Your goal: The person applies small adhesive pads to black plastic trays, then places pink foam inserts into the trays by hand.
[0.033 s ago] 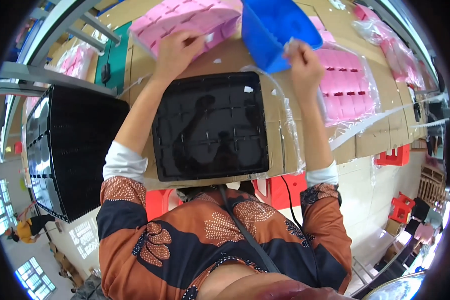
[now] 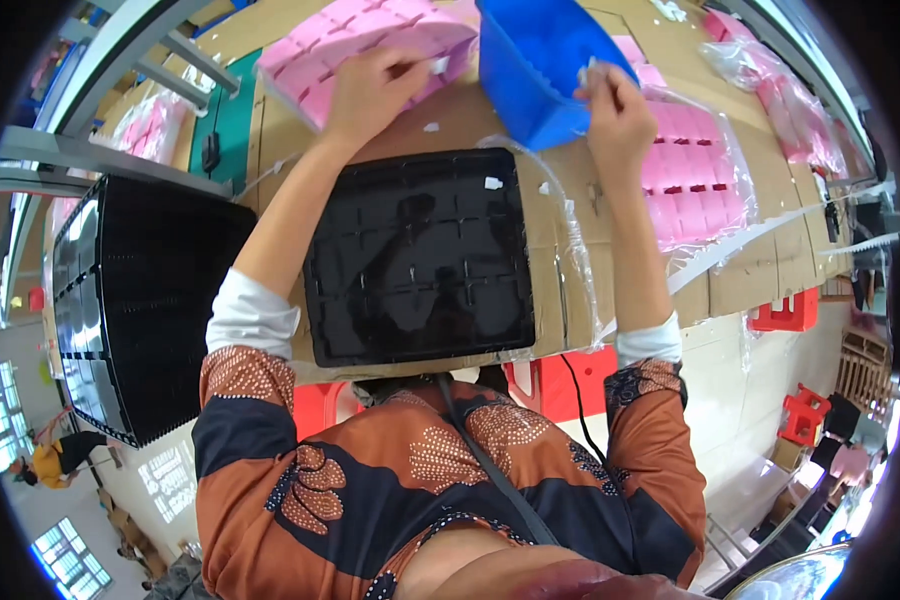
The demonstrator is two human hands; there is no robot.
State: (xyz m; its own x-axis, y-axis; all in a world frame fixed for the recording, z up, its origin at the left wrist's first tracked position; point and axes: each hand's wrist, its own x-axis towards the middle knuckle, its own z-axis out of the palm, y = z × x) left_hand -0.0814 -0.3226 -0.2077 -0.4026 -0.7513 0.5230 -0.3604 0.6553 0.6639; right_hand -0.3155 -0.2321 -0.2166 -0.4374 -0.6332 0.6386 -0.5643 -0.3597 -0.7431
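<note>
Left hand point(image 2: 378, 95): pinched on a small flat white piece point(image 2: 439, 66) above the pink moulded tray point(image 2: 370, 25); shifted slightly rightward.
Right hand point(image 2: 622, 117): fingertips together on a pale scrap point(image 2: 585, 72), kind unclear, beside the blue plastic bin point(image 2: 515, 90).
Glossy black plastic tray point(image 2: 420, 305): on cardboard-covered desk point(image 2: 555, 255); one white chip point(image 2: 493, 183), unchanged.
Progress: held piece not yet placed.

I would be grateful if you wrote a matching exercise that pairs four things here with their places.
Things:
1. left hand
2. right hand
3. single black tray
4. green mat

Places:
A. between the forearms, bearing a white scrap
B. beneath a small dark object
C. by the pink stack, left of the blue bin
D. at the blue bin's right side

Pairs: 1-C, 2-D, 3-A, 4-B
</note>
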